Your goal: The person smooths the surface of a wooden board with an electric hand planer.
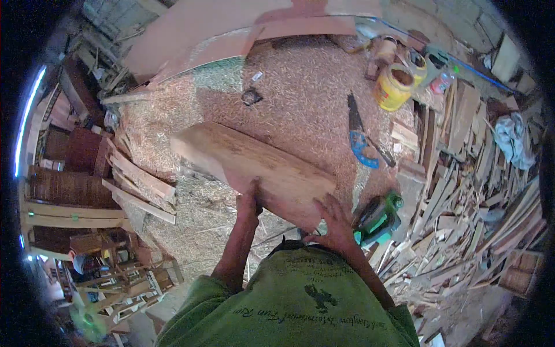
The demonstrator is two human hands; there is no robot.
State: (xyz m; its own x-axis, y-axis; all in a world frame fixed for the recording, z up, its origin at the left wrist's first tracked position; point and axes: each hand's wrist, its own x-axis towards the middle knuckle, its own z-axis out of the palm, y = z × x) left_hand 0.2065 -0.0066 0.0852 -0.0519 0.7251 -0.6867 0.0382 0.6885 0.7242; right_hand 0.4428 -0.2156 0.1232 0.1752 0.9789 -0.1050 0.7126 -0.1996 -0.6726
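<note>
A thick wooden board (254,159) lies slantwise in front of my body, its far end to the upper left and its near end to the lower right. My left hand (248,205) is closed on the board's lower edge near the middle. At the right end, my right hand (334,222) grips the board with its fingers over the end and its thumb lower down. A green power tool (378,220) rests close to the right of my right hand. Farther out lies a handsaw (362,151) with a blue handle and dark blade.
Wood shavings (300,75) cover the surface beyond the board. Yellow containers (395,88) and a bottle (441,82) stand at the upper right. Scrap wood (462,202) is heaped on the right. Several wooden strips (141,185) lie left. A small dark object (251,96) sits among the shavings.
</note>
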